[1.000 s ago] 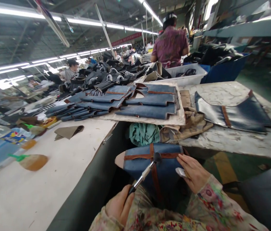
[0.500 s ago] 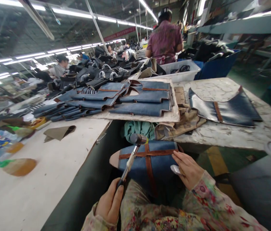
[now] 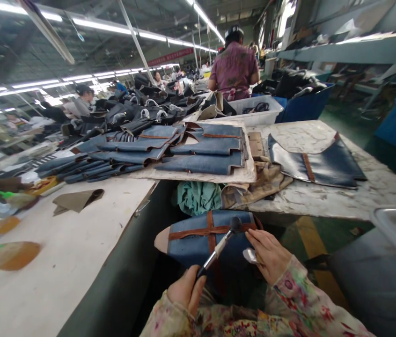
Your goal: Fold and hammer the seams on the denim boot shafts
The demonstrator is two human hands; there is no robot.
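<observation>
My left hand [image 3: 187, 290] is closed around the dark grip of a hammer [image 3: 219, 248] with a shiny shaft and pale wrapping. The dark hammer head is over the brown strap [image 3: 184, 232] on a blue leather bag piece [image 3: 198, 241], close to its right end. Whether it touches the strap I cannot tell. On that right end lie the fingertips of my right hand [image 3: 268, 252]. A small shiny whitish flat thing [image 3: 250, 255] sticks out from under its fingers, held in the hand. Brown straps cross on the bag piece, which has a pale rounded left end.
Blue leather panels [image 3: 198, 161] lie stacked on a board ahead. Another blue panel [image 3: 313, 161] rests on the right table. Green cloth [image 3: 198, 196] is bunched beyond the bag piece. A grey bin [image 3: 373, 262] stands right; the white table [image 3: 78, 252] is left. A co-worker [image 3: 235, 65] stands ahead.
The hammer has swung right and down, from above the strap crossing to the right end of the bag piece. My left hand moved right with it; my right hand stays at the end.
</observation>
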